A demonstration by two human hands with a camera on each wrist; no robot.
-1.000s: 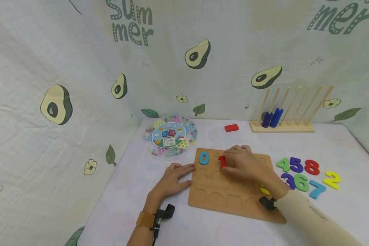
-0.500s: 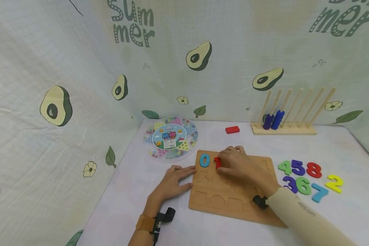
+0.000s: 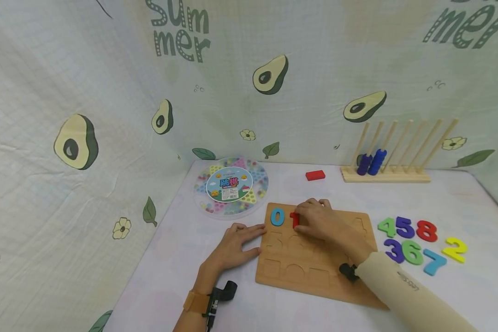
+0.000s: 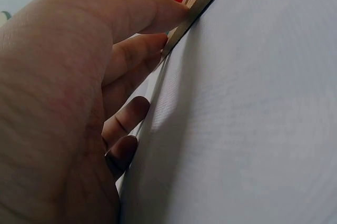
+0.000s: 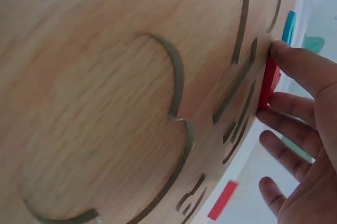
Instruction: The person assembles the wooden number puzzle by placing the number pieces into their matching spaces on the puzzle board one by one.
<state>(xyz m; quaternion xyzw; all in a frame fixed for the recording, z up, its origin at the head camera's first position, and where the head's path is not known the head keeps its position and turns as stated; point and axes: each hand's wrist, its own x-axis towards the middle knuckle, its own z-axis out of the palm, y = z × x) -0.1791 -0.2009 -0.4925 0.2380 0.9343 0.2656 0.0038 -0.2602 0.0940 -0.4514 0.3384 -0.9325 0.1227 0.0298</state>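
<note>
In the head view a wooden number puzzle board (image 3: 332,288) with shallow recesses lies on the table. My right hand (image 3: 320,222) is over its upper part and pinches a red number 1 (image 3: 295,221) between thumb and fingers. In the right wrist view the red 1 (image 5: 268,84) sits at the board's surface, the thumb on its near side. A blue number 0 (image 3: 277,224) lies at the board's upper left corner, just left of the 1. My left hand (image 3: 233,249), fingers extended, touches the board's left edge; thumb and fingertips meet that edge in the left wrist view.
Right of the board lie several loose numbers, among them a red 8 (image 3: 427,231) and a yellow 2 (image 3: 454,250). Behind stand a red block (image 3: 315,175), a round Chinese checkers box (image 3: 255,173) and a wooden peg rack (image 3: 386,176) with blue and purple pieces. Patterned cloth (image 3: 216,92) hangs behind.
My right hand has moved the red 1 slightly left, closer to the blue 0. The yellow piece seen under the right arm earlier is now hidden. The left hand stays at the board's edge.
</note>
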